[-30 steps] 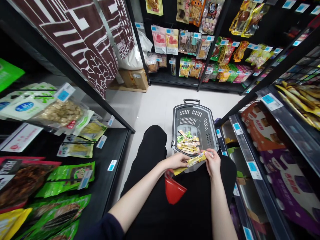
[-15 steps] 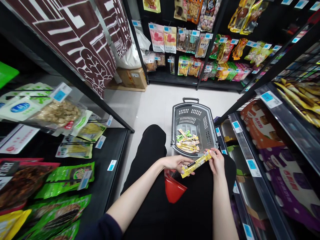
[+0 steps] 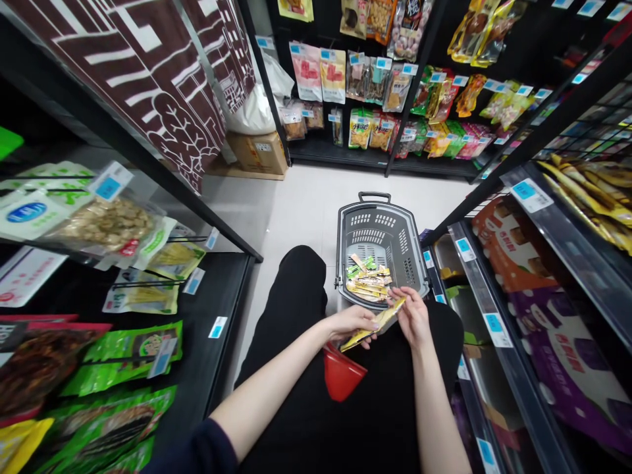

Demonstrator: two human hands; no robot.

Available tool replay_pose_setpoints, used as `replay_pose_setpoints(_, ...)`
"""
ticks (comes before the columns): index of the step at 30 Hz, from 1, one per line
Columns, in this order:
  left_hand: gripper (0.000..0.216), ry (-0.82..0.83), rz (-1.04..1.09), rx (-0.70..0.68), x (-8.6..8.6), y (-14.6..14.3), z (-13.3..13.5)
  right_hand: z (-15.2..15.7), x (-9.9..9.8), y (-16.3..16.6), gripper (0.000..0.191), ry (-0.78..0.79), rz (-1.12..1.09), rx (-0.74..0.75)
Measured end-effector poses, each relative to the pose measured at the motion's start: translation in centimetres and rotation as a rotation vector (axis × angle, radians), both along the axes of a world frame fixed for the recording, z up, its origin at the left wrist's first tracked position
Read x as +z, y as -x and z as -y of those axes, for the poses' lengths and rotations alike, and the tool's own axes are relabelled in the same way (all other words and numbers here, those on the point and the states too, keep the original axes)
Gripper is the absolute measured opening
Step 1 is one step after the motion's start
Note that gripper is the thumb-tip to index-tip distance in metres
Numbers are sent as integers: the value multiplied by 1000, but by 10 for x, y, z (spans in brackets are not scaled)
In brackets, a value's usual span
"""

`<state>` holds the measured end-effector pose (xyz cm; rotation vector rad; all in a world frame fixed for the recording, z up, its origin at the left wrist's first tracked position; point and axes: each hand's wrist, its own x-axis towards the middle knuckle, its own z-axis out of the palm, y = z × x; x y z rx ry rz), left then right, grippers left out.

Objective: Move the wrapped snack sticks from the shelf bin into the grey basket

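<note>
A long, narrow yellow snack packet (image 3: 383, 318) lies slantwise between my two hands, above my lap. My left hand (image 3: 349, 324) is closed around its lower part. At the upper end, the fingers of my right hand (image 3: 413, 313) pinch the packet. Just below my left hand is a red, cup-like object (image 3: 343, 374); whether that hand also touches it, I cannot tell. In front of my knees a grey shopping basket (image 3: 338, 245) stands on the floor. Several slim yellow and green packets (image 3: 368, 280) lie in a loose pile at its near end.
A low black shelf (image 3: 212, 359) with bagged snacks runs along my left. On my right, shelving with price tags (image 3: 494, 324) stands close to my knee. Across the pale floor (image 3: 301, 197) are a back rack of hanging bags (image 3: 307, 71) and a cardboard box (image 3: 264, 155).
The packet has shifted slightly left and turned, now showing more edge-on. My right hand has moved a little left, its fingers more spread. The basket and red object stay put.
</note>
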<state>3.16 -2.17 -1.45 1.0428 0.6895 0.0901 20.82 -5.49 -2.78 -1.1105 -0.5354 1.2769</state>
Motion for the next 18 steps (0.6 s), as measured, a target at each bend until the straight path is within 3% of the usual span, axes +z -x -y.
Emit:
replay_pose_setpoints(5,25,-317,-175,220,-6,-1,-7,-1,-3,-1,41,58,38,21)
replay_pose_setpoints(9,15,-483,-225,212,-1,4,-10,0,-12,-3,33,114,92,-69)
replay_pose_setpoints(14,17,-504,-221,109,1,9,-15,0,-18,-6,33,124,127,-248)
replay_pose_setpoints(18,23,-430,-193,38,3,14,-19,-1,-19,-8,29,120,152,-321)
